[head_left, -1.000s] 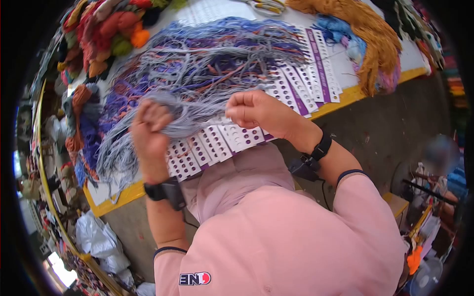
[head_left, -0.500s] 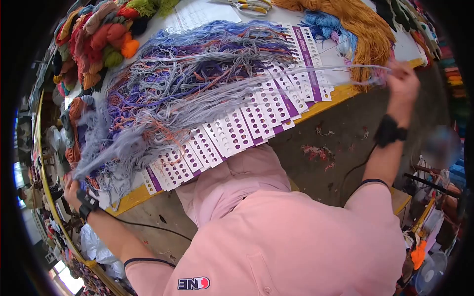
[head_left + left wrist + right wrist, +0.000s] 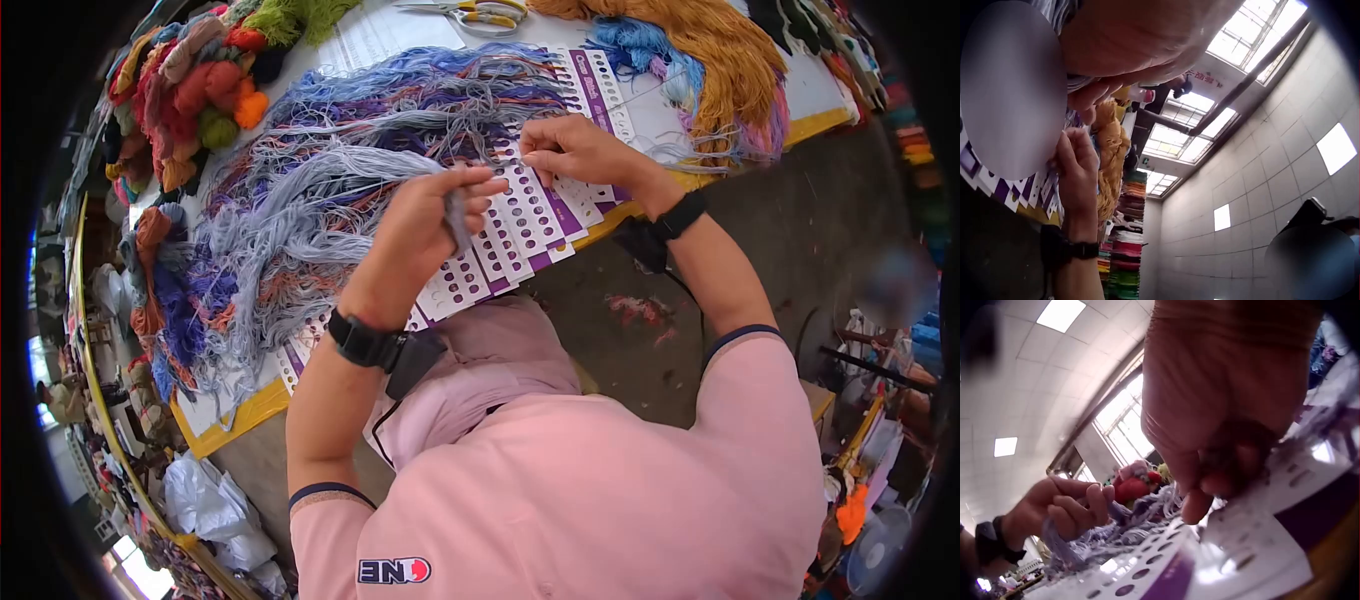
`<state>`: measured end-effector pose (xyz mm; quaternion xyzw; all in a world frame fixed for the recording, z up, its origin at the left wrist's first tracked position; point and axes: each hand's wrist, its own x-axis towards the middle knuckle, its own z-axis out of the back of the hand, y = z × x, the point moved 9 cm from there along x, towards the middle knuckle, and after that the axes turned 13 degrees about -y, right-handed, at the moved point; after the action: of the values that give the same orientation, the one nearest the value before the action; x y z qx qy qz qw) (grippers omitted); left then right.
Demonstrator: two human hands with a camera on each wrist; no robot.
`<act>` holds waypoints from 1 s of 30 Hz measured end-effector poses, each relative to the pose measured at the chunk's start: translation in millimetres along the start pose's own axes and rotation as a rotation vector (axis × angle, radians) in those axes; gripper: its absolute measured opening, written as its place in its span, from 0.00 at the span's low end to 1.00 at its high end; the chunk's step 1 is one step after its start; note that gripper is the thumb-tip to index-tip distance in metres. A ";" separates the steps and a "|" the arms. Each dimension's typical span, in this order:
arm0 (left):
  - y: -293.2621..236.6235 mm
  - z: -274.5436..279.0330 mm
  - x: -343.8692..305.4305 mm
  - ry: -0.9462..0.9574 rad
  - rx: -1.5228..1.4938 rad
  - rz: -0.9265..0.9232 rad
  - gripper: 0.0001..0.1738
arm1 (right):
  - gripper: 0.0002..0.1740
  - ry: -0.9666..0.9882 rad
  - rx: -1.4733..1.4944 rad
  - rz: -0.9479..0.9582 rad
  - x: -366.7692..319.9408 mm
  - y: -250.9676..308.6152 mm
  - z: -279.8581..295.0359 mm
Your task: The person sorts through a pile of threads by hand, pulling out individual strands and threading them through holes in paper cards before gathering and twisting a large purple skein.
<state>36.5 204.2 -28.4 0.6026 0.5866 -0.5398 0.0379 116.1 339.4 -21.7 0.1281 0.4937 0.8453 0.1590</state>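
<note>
Grey-blue embroidery thread (image 3: 330, 170) lies in a thick bundle across a row of white-and-purple punched thread cards (image 3: 515, 215). My left hand (image 3: 430, 215) grips grey strands, which hang below its curled fingers in the right wrist view as a loose hank (image 3: 1063, 547). Just to the right, my right hand (image 3: 575, 150) has thumb and fingers pinched together over the cards. Grey strands trail out behind it in the right wrist view, and its fingertips (image 3: 1196, 506) are close over the card holes. The two hands nearly meet, fingertips facing.
Colourful yarn hanks (image 3: 205, 85) are heaped at the back left. Scissors (image 3: 480, 14) lie at the back near a printed sheet (image 3: 385, 40). A mustard yarn hank (image 3: 690, 60) and blue yarn (image 3: 630, 45) lie at the right. Yellow tape (image 3: 235, 420) lines the table edge.
The hands were close together, then spread wide with grey strands stretched between them. Now they are back together over the cards, and the grey bundle lies across the other threads.
</note>
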 end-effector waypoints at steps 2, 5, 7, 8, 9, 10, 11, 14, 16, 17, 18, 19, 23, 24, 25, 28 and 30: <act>8.2 -3.1 1.8 -0.160 0.018 0.066 0.13 | 0.03 0.029 -0.014 0.010 1.6 2.0 -1.8; 9.4 -8.2 11.8 -0.122 0.068 0.111 0.12 | 0.04 0.041 0.010 -0.012 0.7 0.6 -0.5; 12.3 -12.1 25.8 -0.001 0.143 0.113 0.10 | 0.04 0.056 0.023 -0.034 2.5 -1.7 -0.4; 14.2 -13.8 31.1 0.059 0.183 0.112 0.09 | 0.04 0.064 0.023 -0.046 3.9 -3.2 -0.6; 7.9 -13.5 33.7 -0.005 0.287 0.001 0.09 | 0.04 0.070 0.023 -0.059 5.5 -4.8 0.1; 4.5 -16.8 34.4 -0.069 0.391 -0.106 0.08 | 0.04 0.086 0.001 -0.044 6.4 -3.9 0.1; -1.0 -18.0 34.7 -0.134 0.496 -0.213 0.08 | 0.03 0.101 -0.020 -0.031 7.3 -2.5 0.2; 2.1 -19.6 49.8 -0.095 0.502 -0.294 0.05 | 0.03 0.129 -0.089 0.011 10.0 4.1 0.7; 1.1 -21.1 52.5 -0.089 0.529 -0.335 0.04 | 0.03 0.131 -0.147 0.061 12.6 7.1 -0.5; 1.4 -20.3 54.6 -0.099 0.547 -0.345 0.03 | 0.04 0.126 -0.182 0.096 13.9 7.9 -1.0; 2.9 -19.4 56.9 -0.109 0.563 -0.354 0.02 | 0.04 0.123 -0.217 0.131 13.0 8.7 -1.5; 0.9 -16.1 60.0 -0.173 0.666 -0.417 0.03 | 0.04 0.126 -0.176 0.091 11.2 6.2 -1.5; -31.2 -16.2 41.4 -0.395 1.092 -0.683 0.06 | 0.05 0.118 -0.081 0.039 12.6 -0.5 2.3; -40.3 -17.3 32.4 -0.435 1.207 -0.746 0.07 | 0.05 0.108 -0.069 0.045 11.4 -1.4 2.6; -36.9 -14.9 34.8 -0.382 1.150 -0.710 0.07 | 0.05 0.094 -0.089 0.035 9.9 -3.7 2.4; -28.5 -8.6 39.1 -0.261 0.966 -0.640 0.08 | 0.06 0.075 -0.151 0.034 10.5 -1.9 3.0; -19.1 2.0 43.2 -0.155 0.561 -0.409 0.09 | 0.07 0.081 -0.181 0.054 8.4 0.1 3.1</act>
<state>9.2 237.5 -48.0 0.4170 0.5195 -0.7203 -0.1936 109.5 345.1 -19.6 0.0925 0.4176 0.8949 0.1269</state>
